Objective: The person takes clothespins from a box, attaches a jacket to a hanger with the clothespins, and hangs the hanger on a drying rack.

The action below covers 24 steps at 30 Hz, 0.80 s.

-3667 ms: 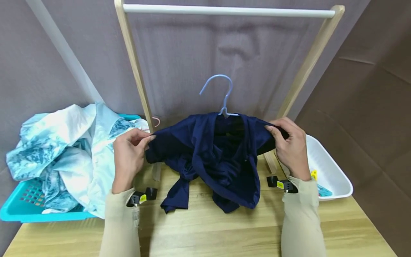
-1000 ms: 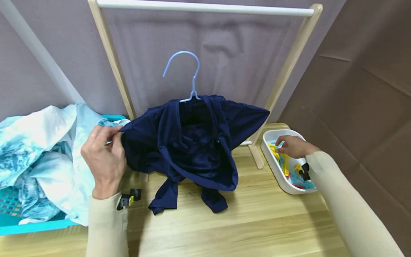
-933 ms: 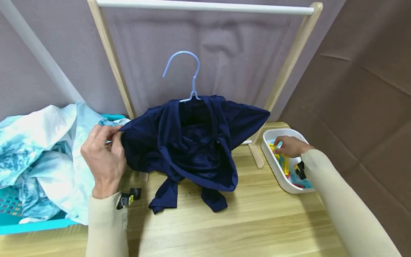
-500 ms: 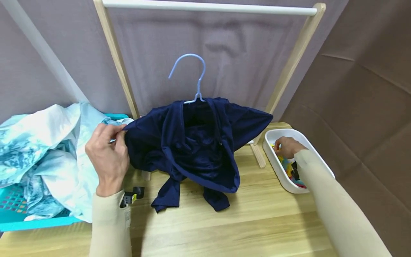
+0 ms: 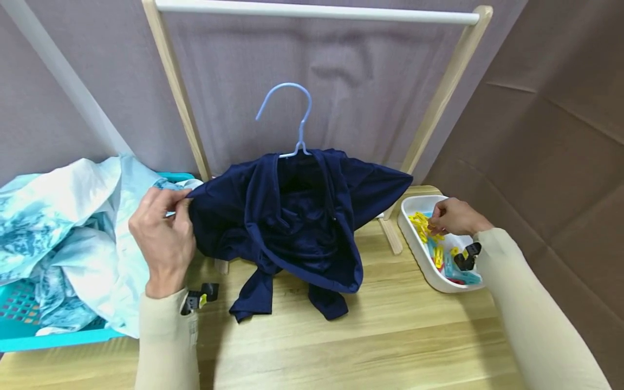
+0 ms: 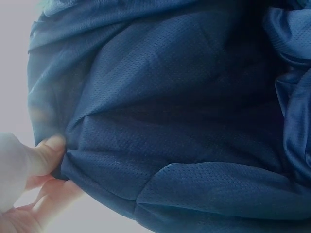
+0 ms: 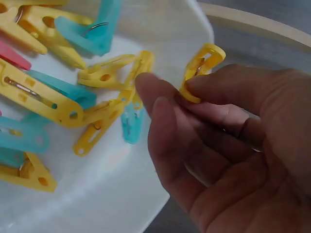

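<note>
My left hand pinches the left shoulder edge of a navy blue jacket between thumb and fingers. The jacket sits on a light blue wire hanger, its hook sticking up from the open neckline. In the left wrist view, the thumb presses into the folded fabric. My right hand is over the white bin at the right. In the right wrist view it pinches a yellow clothespin between thumb and fingers, above loose yellow, teal and pink clothespins.
A wooden rack with a white crossbar stands behind the jacket. At the left, a turquoise basket holds blue-and-white tie-dye fabric. All of it rests on a wooden table before a grey curtain.
My right hand has let go of the jacket's right shoulder, reached into the bin and come back up slightly with a yellow clothespin. My left hand keeps its pinch on the jacket.
</note>
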{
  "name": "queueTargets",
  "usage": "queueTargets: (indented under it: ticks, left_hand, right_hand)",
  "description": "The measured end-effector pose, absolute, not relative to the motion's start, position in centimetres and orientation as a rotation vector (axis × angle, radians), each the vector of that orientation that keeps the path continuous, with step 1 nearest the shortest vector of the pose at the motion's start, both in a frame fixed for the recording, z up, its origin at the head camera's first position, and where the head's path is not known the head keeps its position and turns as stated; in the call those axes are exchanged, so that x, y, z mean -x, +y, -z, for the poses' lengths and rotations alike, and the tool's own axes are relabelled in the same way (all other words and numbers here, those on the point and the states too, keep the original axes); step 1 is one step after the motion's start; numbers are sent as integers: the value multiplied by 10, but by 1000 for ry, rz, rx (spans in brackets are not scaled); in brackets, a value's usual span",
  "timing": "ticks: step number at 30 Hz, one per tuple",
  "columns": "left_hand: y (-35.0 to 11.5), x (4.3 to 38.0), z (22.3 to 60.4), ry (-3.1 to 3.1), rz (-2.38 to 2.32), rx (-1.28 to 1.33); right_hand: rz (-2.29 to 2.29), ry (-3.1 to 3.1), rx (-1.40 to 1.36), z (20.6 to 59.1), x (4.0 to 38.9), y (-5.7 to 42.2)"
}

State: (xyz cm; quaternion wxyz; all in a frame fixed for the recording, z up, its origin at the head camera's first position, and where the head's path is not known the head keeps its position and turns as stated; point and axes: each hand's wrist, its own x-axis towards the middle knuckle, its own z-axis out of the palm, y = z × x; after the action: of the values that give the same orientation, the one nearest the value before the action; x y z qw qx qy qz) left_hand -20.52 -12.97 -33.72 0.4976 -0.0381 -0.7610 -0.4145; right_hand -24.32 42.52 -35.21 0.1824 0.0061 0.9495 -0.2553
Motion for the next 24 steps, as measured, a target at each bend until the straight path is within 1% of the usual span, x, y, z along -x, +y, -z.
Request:
queueTargets:
  ticks: [5,12,17,24]
  left_hand:
    - [-130,205,337,-1840,1011,97]
    - [-130,205,337,-1838,1021,94]
    - [-131,205,338,-1835,1030,97]
    - [-130,205,337,-1833,1040,102]
  right_hand:
    - [763,2678,48,346,234,424]
    - [697,2646,190,344,224,423]
    - [789,2575,187,342,218,422]
    - [779,2711,104,336,213,417]
